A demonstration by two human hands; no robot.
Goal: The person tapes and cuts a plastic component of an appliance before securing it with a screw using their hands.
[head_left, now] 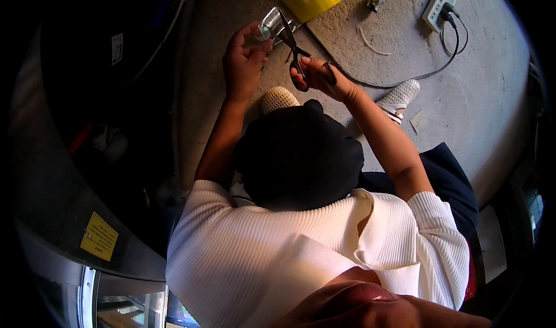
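Note:
My left hand (244,53) is closed at the fingertips on the near edge of a small, clear, shiny plastic piece (269,25) with a hint of green on it. A pair of black-handled scissors (299,54) is in my right hand (318,74), with fingers through the handle loops. The scissor blades point up and to the left and cross over the clear piece; whether they touch it, I cannot tell. Just beyond the blades is a bright yellow, rectangular thing (310,0), whose link to the clear piece is unclear.
On the concrete floor lie a white power strip (440,6) with a black plug and cable (425,76), a crumpled silvery scrap (375,3) and a pale strip (372,45). My woven shoes (401,95) rest below my hands. A dark cabinet (130,258) stands on the left.

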